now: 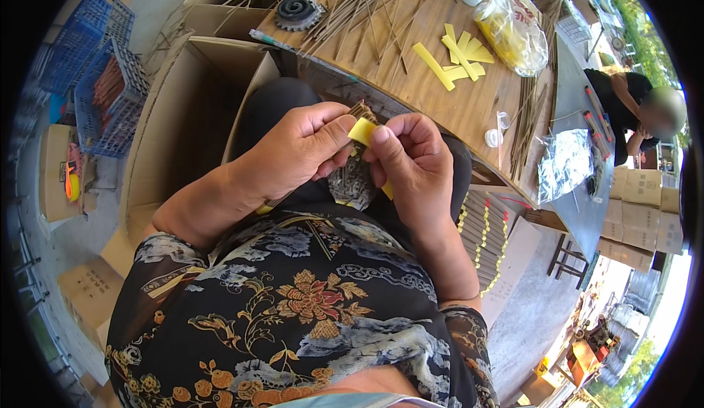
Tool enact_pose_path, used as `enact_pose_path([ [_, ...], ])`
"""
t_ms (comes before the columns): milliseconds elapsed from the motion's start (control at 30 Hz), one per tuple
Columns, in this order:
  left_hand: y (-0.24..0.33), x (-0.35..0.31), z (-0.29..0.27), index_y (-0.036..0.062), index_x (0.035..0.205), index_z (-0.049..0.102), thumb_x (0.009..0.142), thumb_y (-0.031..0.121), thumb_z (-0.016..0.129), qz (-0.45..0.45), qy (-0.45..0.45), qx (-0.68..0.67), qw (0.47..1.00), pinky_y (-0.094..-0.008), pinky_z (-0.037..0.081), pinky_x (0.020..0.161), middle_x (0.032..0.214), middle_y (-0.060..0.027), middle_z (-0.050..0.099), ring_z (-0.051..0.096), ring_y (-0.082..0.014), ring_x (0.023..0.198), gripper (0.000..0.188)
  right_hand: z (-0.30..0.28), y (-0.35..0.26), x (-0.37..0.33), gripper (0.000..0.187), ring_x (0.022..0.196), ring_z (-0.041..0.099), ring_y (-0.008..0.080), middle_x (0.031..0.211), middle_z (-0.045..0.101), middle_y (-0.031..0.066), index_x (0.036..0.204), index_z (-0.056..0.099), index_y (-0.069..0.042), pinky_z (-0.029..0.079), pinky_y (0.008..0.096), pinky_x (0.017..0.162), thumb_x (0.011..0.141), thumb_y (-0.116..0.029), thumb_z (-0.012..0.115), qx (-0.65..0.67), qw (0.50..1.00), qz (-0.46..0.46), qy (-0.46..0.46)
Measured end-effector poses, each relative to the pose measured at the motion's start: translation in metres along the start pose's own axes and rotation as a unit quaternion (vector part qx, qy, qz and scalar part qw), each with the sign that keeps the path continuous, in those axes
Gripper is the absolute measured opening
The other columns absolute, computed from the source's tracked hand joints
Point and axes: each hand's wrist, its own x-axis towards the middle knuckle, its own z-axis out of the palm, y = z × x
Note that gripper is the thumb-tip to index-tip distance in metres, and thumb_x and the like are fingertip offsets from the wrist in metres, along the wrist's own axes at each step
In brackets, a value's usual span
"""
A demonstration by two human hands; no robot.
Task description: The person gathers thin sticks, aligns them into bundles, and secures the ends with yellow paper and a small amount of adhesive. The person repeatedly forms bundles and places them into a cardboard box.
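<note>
My left hand [312, 144] is closed around a small bundle of thin brown sticks [361, 111], whose tips show above the fingers. A yellow strip [362, 130] lies across the bundle near those tips. My right hand [418, 158] pinches this strip between thumb and fingers, and a bit of yellow also shows below that hand. Both hands are close together over my lap, in front of the table edge. Most of the bundle is hidden by my left hand.
On the wooden table [396, 89] are loose brown sticks [359, 12], several yellow strips [462, 54], a plastic bag [513, 30] and a dark coiled object [299, 13]. A cardboard box [187, 107] stands at my left, beside blue crates [110, 100]. Another person [627, 92] is at the far right.
</note>
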Motion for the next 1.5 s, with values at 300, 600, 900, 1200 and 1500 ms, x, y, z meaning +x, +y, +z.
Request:
enact_pose_path([
  [300, -0.003, -0.003, 0.002, 0.0046, 0.088, 0.051, 0.093, 0.025, 0.042, 0.028, 0.016, 0.015, 0.999, -0.0151, 0.031, 0.044, 0.063, 0.0025, 0.047, 0.04, -0.0019, 0.052, 0.023, 0.004, -0.001, -0.003, 0.017, 0.056, 0.048, 0.0047, 0.06, 0.054, 0.0042, 0.081, 0.056, 0.0, 0.041, 0.0201, 0.051, 0.086, -0.017, 0.056, -0.235, 0.97, -0.058, 0.002],
  [600, -0.003, -0.003, 0.002, -0.0009, 0.108, 0.05, 0.092, 0.027, 0.043, 0.021, -0.011, 0.02, 1.0, -0.0152, 0.035, 0.049, 0.07, -0.0018, 0.05, 0.042, -0.0039, 0.057, 0.033, 0.005, 0.0, -0.001, 0.019, 0.048, 0.047, 0.0036, 0.053, 0.052, 0.0016, 0.075, 0.057, -0.001, 0.038, 0.0202, 0.043, 0.083, -0.017, 0.061, -0.215, 0.974, -0.056, 0.048],
  [900, -0.003, -0.005, 0.007, -0.0021, 0.115, 0.045, 0.094, 0.025, 0.039, 0.04, 0.001, 0.073, 0.997, -0.0166, 0.035, 0.051, 0.074, -0.0032, 0.051, 0.042, -0.0049, 0.06, 0.036, 0.002, 0.002, 0.002, 0.024, 0.046, 0.044, 0.0041, 0.051, 0.051, 0.0015, 0.071, 0.057, 0.0, 0.036, 0.0211, 0.042, 0.082, -0.021, 0.061, -0.216, 0.975, -0.033, 0.048],
  [1200, -0.002, -0.006, 0.006, -0.0036, 0.119, 0.042, 0.094, 0.022, 0.034, 0.04, -0.019, 0.019, 0.999, -0.0189, 0.037, 0.053, 0.074, -0.0037, 0.05, 0.044, -0.0069, 0.062, 0.036, -0.001, -0.003, 0.002, 0.025, 0.047, 0.045, 0.0028, 0.051, 0.053, 0.0019, 0.07, 0.056, 0.0, 0.036, 0.0203, 0.042, 0.082, -0.021, 0.061, -0.224, 0.974, -0.019, 0.036],
  [1500, -0.007, -0.002, 0.012, 0.0005, 0.097, 0.054, 0.093, 0.027, 0.04, 0.028, 0.023, -0.017, 0.999, -0.016, 0.032, 0.044, 0.064, 0.0, 0.047, 0.039, -0.0035, 0.051, 0.03, -0.006, -0.005, 0.002, 0.026, 0.048, 0.048, 0.0033, 0.053, 0.054, 0.0018, 0.07, 0.055, 0.0, 0.039, 0.0194, 0.044, 0.081, -0.023, 0.063, -0.202, 0.979, -0.002, 0.013],
])
